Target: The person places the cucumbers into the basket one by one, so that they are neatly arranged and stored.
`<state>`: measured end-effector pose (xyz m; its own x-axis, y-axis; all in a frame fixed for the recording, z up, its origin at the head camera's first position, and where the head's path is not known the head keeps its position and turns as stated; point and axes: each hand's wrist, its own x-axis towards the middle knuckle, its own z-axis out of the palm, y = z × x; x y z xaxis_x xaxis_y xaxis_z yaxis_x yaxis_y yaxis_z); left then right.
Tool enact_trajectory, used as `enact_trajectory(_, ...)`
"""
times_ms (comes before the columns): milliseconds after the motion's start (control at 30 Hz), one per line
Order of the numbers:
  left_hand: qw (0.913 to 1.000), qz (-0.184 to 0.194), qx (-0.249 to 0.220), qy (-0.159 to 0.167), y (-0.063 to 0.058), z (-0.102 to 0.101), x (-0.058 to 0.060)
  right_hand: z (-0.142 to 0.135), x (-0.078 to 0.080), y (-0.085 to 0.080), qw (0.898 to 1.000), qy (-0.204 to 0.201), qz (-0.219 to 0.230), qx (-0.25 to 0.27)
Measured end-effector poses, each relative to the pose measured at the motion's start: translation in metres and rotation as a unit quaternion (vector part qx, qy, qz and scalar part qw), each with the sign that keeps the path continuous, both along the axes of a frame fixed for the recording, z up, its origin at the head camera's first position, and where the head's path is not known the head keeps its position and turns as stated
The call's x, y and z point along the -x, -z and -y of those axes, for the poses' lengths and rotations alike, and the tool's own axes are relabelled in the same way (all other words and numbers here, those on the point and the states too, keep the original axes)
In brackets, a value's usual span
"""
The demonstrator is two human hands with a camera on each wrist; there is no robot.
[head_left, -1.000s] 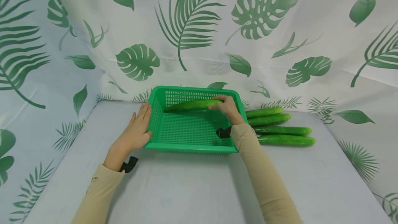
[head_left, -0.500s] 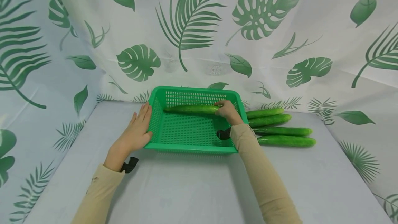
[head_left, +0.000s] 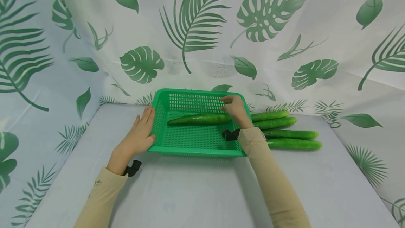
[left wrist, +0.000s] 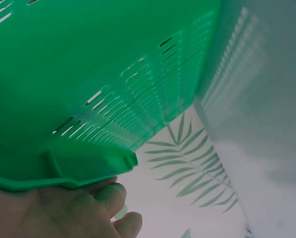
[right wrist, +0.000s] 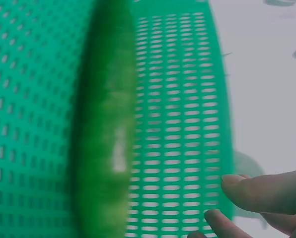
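A long cucumber (head_left: pixel 199 119) lies lengthwise inside the green plastic basket (head_left: pixel 196 150), and its right end passes under my right hand (head_left: pixel 235 108). That hand is above the basket's right side with fingers apart, holding nothing. In the right wrist view its fingertips (right wrist: pixel 232 181) are near the basket's long wall, apart from the cucumber (right wrist: pixel 106 129). My left hand (head_left: pixel 137 133) rests on the basket's left rim with straight fingers. The left wrist view has the fingers (left wrist: pixel 113 198) beside the rim and the slotted outer wall (left wrist: pixel 133 79).
Several more cucumbers (head_left: pixel 294 144) lie side by side on the white table (head_left: pixel 190 192), just right of the basket, their left ends hidden by the basket and right arm. A leaf-printed cloth (head_left: pixel 202 31) hangs behind. Black wrist mounts (head_left: pixel 133 168) stick out near both hands.
The cucumber has come down onto the basket floor, nearer the middle. My right hand has let go of it and lifted slightly right. The left hand has stayed at the rim.
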<state>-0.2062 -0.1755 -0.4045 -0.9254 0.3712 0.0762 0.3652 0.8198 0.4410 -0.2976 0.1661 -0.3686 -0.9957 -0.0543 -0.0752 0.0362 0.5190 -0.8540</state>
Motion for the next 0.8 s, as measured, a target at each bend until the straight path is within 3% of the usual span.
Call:
enact_trajectory(233,1.0000,0.002,0.002,0.001,-0.001,-0.001,0.000,-0.009,-0.010,-0.028,1.000,-0.013,-0.027,0.006)
enact_trajectory(433,1.0000,0.000,0.003,0.001,0.000,-0.001,0.000,-0.029,-0.031,-0.049,0.994,-0.051,-0.091,0.024)
enact_trajectory(600,1.0000,-0.001,0.001,0.001,-0.001,0.000,0.000,-0.053,-0.051,-0.059,0.979,-0.061,-0.189,0.039)
enact_trajectory(800,1.0000,0.001,-0.005,0.002,-0.001,0.000,0.000,-0.091,-0.077,-0.062,0.952,-0.022,-0.301,0.052)
